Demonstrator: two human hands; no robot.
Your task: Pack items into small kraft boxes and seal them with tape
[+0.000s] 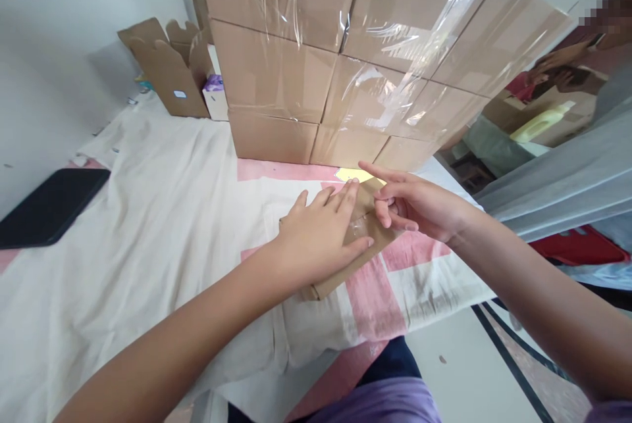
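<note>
A flat brown cardboard box (330, 283) lies at a slant on the cloth-covered table, with a shiny strip, seemingly clear tape, on its top. My left hand (318, 232) rests palm down across it, fingers spread, hiding much of the top. Over the box's right end is my right hand (407, 202), its index finger stretched out and the other fingers loosely bent and apart. I make out nothing in it; whether it touches the box is unclear. A yellow paper (351, 175) peeks out just behind the box.
Behind rises a wall of stacked cartons (276, 74) wrapped in clear film. An upright open carton (172, 81) stands back left, a black tablet-like slab (54, 206) at the left. Grey curtain (557, 166) hangs at the right; beyond it are a person's hands and a yellow bottle (540, 122).
</note>
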